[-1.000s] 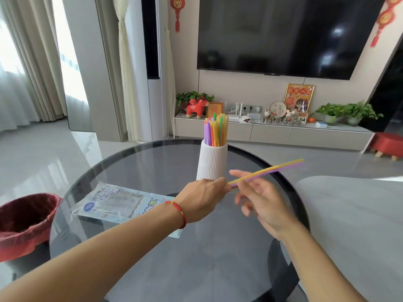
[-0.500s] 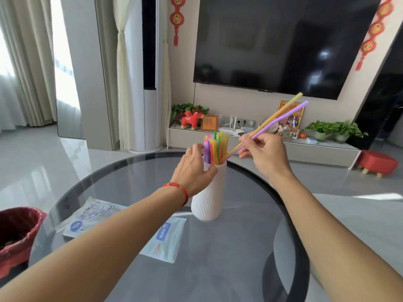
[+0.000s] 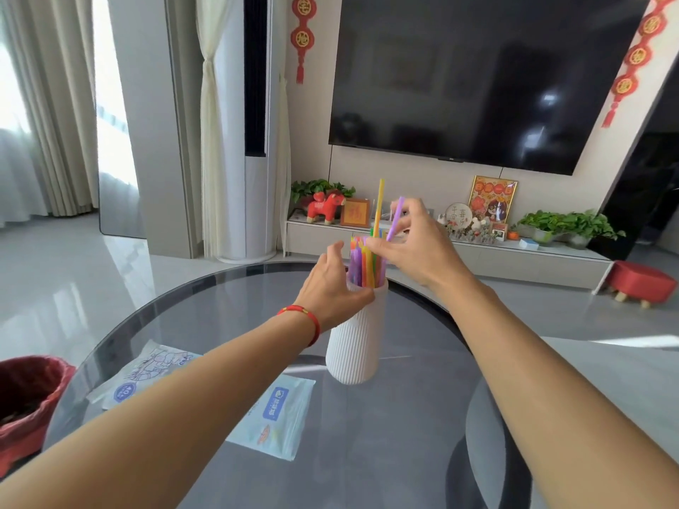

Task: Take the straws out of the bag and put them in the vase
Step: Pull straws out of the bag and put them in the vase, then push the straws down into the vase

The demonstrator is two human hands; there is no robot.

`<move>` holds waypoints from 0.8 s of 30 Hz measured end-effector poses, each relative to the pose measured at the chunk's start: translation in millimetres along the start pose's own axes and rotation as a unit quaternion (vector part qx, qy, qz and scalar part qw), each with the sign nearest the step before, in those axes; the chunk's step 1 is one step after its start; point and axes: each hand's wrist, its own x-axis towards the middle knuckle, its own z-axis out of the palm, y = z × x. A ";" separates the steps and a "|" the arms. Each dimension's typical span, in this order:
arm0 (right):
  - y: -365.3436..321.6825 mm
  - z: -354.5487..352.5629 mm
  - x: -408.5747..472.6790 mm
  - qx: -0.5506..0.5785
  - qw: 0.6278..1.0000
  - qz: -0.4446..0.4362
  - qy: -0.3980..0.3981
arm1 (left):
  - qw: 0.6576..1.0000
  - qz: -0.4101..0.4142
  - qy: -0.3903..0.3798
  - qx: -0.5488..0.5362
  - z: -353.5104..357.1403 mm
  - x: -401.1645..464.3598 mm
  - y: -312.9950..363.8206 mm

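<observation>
right hand (image 3: pixel 415 247) grip pinches purple straw (image 3: pixel 397 216) above vase (image 3: pixel 358 343) | left hand (image 3: pixel 330 288) clasps vase neck

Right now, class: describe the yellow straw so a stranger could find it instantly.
Start at the round glass table and find its white ribbed vase. Among the coloured straws there, the yellow straw rises highest, well above the rest.

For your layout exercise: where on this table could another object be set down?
Bare glass lies right of the white ribbed vase and along the round glass table near edge. Crowded: left, where the flat plastic straw bag lies.
</observation>
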 end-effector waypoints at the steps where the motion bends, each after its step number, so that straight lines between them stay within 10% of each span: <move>1: -2.8 -0.6 1.4 0.020 0.999 -0.039 0.023 | 1.000 0.001 0.002 0.002 -1.8 1.1 1.9; 5: -9.3 7.0 6.2 -0.004 0.986 -0.165 0.019 | 1.000 0.025 0.010 0.005 -7.3 4.6 13.9; 14: 6.6 33.0 -12.9 -0.114 0.979 -0.161 -0.047 | 0.994 0.106 0.021 0.032 -4.9 0.7 22.4; 24: 7.2 21.5 -17.2 -0.097 0.984 -0.149 -0.023 | 1.000 0.019 -0.012 0.022 -9.4 -10.1 -2.2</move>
